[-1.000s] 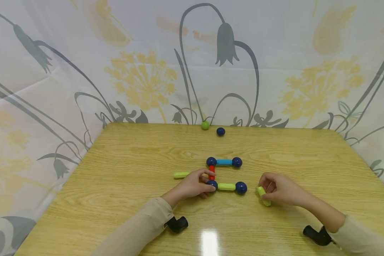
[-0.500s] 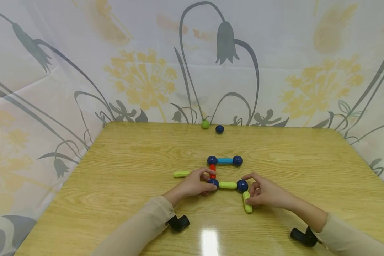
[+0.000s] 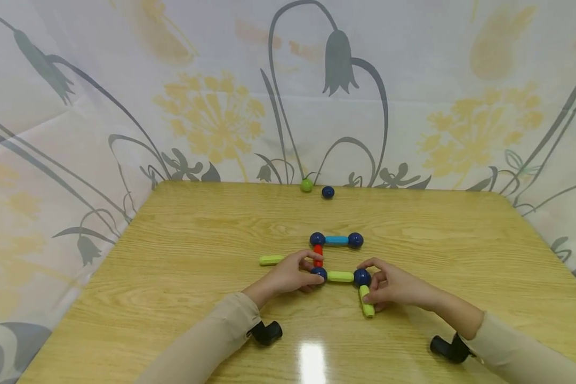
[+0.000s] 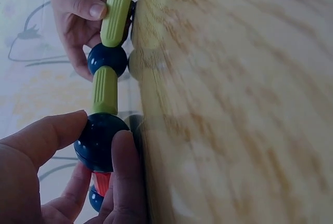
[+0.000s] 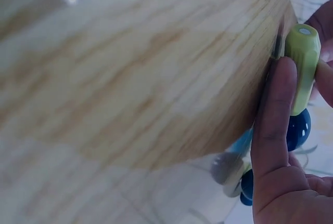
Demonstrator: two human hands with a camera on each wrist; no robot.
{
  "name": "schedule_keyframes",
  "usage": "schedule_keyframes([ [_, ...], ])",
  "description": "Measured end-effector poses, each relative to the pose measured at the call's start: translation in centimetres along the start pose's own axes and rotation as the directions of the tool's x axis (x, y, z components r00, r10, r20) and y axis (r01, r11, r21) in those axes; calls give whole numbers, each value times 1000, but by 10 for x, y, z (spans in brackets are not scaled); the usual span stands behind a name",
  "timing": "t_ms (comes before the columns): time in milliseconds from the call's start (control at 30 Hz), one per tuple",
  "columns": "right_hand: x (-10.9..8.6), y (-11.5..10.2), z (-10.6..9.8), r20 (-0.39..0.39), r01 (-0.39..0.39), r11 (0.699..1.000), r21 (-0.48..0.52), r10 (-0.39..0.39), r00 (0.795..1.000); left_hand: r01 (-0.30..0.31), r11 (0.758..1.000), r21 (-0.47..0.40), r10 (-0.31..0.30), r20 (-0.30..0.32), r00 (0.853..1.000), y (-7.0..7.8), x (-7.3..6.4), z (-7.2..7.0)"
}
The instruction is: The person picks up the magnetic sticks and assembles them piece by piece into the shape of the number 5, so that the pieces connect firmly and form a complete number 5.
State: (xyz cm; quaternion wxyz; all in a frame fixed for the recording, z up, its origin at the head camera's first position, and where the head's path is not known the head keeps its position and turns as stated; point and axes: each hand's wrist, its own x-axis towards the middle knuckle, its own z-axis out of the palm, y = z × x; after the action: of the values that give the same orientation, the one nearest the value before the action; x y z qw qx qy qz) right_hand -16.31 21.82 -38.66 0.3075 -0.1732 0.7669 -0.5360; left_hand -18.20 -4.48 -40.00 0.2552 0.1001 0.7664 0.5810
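Observation:
A chain of dark blue balls and coloured rods lies on the table. My left hand (image 3: pixel 290 274) grips its near-left blue ball (image 4: pixel 101 141), with the red rod (image 3: pixel 318 256) rising from it toward the far blue ball (image 3: pixel 318 239). From there a light blue rod (image 3: pixel 336 240) leads to another blue ball (image 3: pixel 356 240). A yellow-green rod (image 3: pixel 340 277) links the near-left ball to the near-right blue ball (image 3: pixel 362 277). My right hand (image 3: pixel 396 285) pinches a second yellow-green rod (image 5: pixel 303 63), whose far end touches that ball; a fingertip rests by the ball.
One loose yellow-green rod (image 3: pixel 271 260) lies left of the chain, partly behind the left hand. At the table's back edge sit a green ball (image 3: pixel 306 185) and a loose blue ball (image 3: pixel 328 192). A patterned cloth (image 3: pixel 221 106) hangs behind the table (image 3: pixel 197 224).
My right hand has moved left with the yellow-green rod, turned it and brought it against the near-right blue ball. The left hand keeps its place.

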Motion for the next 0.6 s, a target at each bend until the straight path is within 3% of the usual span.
schedule_keyframes([
  [267, 1, -4, -4, 24, -18, 1000, -4, 18, 1000, 1, 1000, 6, -1, 6, 1000, -1, -1, -2],
  [433, 0, -9, -16, 54, 17, 984, -176, -7, 999, 1, 1000, -3, -1, 13, 1000, 0, -1, -1],
  [600, 5, -9, -29, 37, 92, 914, -395, -84, 996, 1, 1000, -9, 0, 14, 1000, 0, -1, -1],
])
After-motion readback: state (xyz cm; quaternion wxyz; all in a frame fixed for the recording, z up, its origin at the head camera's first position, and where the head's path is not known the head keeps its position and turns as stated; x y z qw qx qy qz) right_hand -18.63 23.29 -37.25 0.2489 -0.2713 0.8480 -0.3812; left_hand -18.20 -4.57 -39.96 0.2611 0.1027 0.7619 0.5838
